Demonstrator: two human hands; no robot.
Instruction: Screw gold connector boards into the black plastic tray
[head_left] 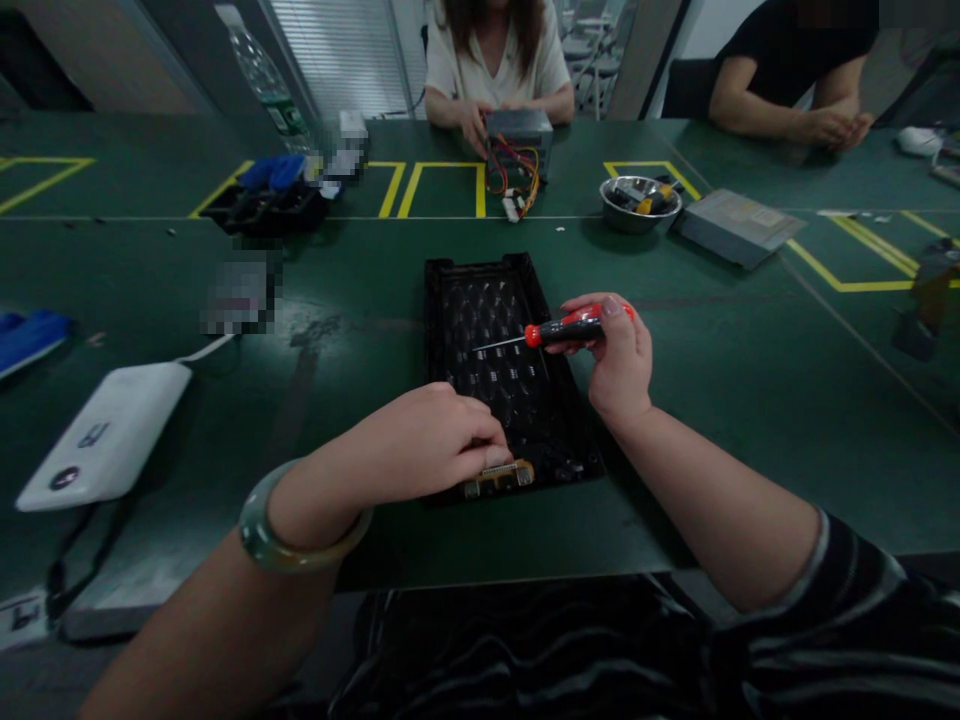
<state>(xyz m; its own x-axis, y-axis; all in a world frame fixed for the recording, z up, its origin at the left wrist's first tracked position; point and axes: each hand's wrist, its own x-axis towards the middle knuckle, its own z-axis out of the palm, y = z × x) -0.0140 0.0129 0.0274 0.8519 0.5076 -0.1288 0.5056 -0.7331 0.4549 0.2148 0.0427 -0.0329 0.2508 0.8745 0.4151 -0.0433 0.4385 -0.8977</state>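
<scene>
In front of me lies a black plastic panel (540, 300) with a honeycomb-like mesh inside its raised rim. My right hand (621, 355) grips a red and black screwdriver (566, 328) by the handle, its thin shaft pointing left above the mesh. At the panel's near end, my left hand (457, 440) has its fingers curled against a small circuit board (499, 480) with metal ports. The left fingertips are partly hidden, but thumb and fingers close on the board's edge. A jade-like bangle (274, 540) circles my left wrist.
A white power bank (109, 430) lies left. Beyond the panel are a metal bowl (634, 215) of tools, a grey metal box (739, 228), and a black tray (262, 210) with blue items. Across the table, one person touches a power supply (519, 135); another sits with hands together.
</scene>
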